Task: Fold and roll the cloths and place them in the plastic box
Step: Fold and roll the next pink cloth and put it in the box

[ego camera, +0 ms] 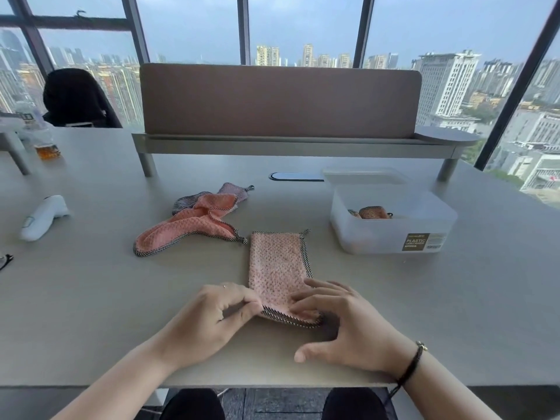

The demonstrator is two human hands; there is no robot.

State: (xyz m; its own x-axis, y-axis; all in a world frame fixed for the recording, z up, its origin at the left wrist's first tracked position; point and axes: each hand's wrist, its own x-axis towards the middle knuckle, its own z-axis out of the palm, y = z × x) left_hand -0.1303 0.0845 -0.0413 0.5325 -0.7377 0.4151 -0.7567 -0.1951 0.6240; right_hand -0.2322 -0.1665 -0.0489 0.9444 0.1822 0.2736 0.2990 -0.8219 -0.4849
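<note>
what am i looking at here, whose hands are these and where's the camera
There is no machine. A person wears one camera on the head, looking down at their own hands. The left hand pinches the near corner of a folded pink cloth lying on the grey table; the right hand presses its fingers on the same end. Further back lie two loose cloths. On the right, an open plastic box already holds one rolled cloth.

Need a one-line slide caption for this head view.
Both hands, left and right, start rolling the folded pink cloth beside the plastic box.
</note>
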